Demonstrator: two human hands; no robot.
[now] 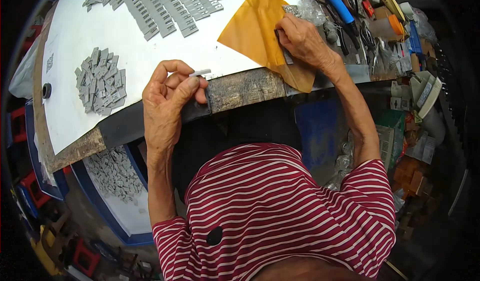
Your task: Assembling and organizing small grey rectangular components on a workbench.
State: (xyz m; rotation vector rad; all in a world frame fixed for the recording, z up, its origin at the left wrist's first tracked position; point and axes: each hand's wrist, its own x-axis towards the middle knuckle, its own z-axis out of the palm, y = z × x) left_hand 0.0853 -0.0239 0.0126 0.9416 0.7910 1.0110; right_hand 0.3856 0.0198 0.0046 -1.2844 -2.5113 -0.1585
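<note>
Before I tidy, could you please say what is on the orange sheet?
Over the orange sheet is the right hand, a dark item partly showing beside it; anything beneath is hidden.

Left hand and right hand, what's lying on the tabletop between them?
In the head view, from left hand to right hand: a stretch of white surface, then the amber sheet.

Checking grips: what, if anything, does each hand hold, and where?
Left hand: a small grey piece, pinched near its left end. Right hand: over the orange sheet; hold unclear.
</note>
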